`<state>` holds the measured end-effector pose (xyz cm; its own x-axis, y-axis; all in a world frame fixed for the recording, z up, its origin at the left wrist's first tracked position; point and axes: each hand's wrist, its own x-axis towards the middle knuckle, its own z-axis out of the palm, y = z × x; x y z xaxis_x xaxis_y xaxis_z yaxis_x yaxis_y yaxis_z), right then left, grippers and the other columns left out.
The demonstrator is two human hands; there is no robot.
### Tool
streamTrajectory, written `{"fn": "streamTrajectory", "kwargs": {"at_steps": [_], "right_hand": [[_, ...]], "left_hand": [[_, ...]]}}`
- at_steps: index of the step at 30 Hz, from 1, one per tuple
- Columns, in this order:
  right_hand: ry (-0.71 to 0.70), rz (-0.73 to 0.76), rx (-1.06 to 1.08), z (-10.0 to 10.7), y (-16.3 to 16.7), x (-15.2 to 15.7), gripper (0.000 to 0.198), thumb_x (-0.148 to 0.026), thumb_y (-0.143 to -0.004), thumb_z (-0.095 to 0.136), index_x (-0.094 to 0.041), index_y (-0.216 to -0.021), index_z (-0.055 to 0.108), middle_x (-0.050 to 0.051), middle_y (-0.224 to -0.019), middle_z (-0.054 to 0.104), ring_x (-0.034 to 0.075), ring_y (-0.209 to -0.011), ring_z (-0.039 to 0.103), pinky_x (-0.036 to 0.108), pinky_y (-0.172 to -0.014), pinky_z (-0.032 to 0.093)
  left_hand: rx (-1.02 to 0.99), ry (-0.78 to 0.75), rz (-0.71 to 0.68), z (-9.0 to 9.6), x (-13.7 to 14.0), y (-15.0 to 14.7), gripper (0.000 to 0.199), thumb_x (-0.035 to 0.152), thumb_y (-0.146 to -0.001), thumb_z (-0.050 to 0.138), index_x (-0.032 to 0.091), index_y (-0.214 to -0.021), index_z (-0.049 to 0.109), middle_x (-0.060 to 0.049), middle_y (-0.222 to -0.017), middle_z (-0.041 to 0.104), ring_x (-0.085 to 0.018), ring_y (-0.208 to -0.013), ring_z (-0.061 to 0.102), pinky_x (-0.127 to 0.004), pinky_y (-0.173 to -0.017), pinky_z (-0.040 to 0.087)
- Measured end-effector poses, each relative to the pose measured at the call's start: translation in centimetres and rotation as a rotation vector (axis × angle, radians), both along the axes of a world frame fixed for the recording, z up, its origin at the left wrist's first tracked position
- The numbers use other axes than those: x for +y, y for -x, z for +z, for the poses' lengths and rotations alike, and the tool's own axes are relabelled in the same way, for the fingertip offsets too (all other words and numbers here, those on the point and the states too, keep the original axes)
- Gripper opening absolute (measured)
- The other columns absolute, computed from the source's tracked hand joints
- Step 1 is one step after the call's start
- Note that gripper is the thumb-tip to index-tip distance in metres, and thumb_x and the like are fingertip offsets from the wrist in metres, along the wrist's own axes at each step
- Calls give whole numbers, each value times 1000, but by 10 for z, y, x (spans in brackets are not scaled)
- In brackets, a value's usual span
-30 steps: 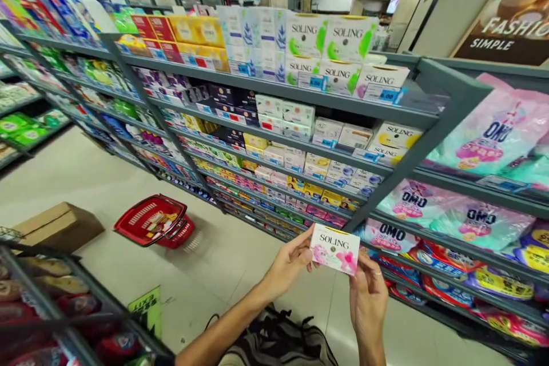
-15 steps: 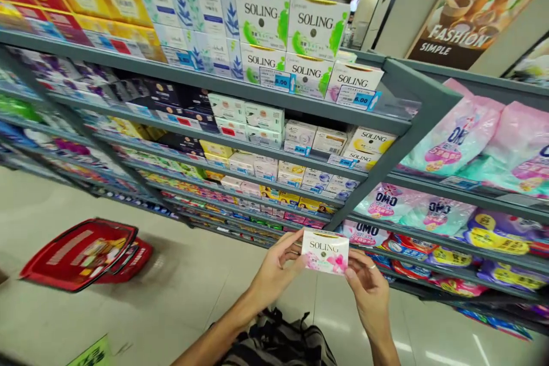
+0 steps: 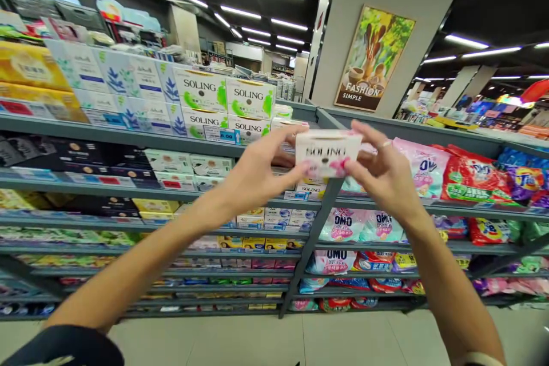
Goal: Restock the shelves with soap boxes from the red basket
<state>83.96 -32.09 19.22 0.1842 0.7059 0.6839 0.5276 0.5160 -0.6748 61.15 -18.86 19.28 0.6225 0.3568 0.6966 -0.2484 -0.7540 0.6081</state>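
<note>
Between my two hands is a small white SOLING box (image 3: 322, 154) with pink flowers on its front, slightly blurred. My left hand (image 3: 270, 163) pinches its left end, thumb in front and fingers behind. At the other end, my right hand (image 3: 380, 166) grips it the same way and wears a ring. The box is held up before the right end of the top shelf. Partly behind it, another white SOLING box (image 3: 286, 124) sits on that shelf, mostly hidden. To its left stand stacked green-and-white SOLING boxes (image 3: 203, 91).
Grey shelving (image 3: 206, 211) runs across the view, packed with boxed goods. Right of the upright post (image 3: 306, 251) are OMO detergent bags (image 3: 343, 226). A blue-and-white price tag (image 3: 222, 135) hangs on the top shelf edge. Pale floor tiles (image 3: 249, 343) show below.
Both hands have raised the pink-flowered box from low over the floor to top-shelf height. The view has tilted up, and the red basket on the floor is out of sight.
</note>
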Motion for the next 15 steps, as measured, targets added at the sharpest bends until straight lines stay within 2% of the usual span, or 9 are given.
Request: {"fn": "streamTrajectory", "kwargs": {"at_steps": [3,6,10,15], "right_hand": [[-62,29,53,44,-34,25,54,-37,-85,74,-17,-134,67,3,-130,70,19,-114,72,32,-87,60],[-41,30,-37,69,-60,44,53,-34,-79,76,-9,-126,69,3,-120,73,19,-110,72,31,-86,57],[-15,13,-234,77,-84,63,63,-31,-66,89,-6,-122,70,1,-103,76,13,-91,73,30,-82,59],[-10,-25,-380,73,-106,76,65,-38,-71,88,-5,-123,67,2,-95,77,10,-82,71,31,-82,60]], "left_hand": [[44,-177,25,50,26,-27,57,24,-86,77,8,-136,55,-7,-114,67,-26,-110,68,-50,-99,55],[131,-271,29,75,53,-52,54,25,-86,76,3,-131,54,-5,-106,66,-24,-109,67,-48,-99,52],[172,-332,89,77,81,-79,55,22,-83,79,4,-130,56,-7,-101,68,-20,-100,65,-43,-96,52],[173,-314,146,71,92,-99,55,20,-81,80,5,-130,59,-7,-99,68,-20,-96,62,-41,-95,51]]}}
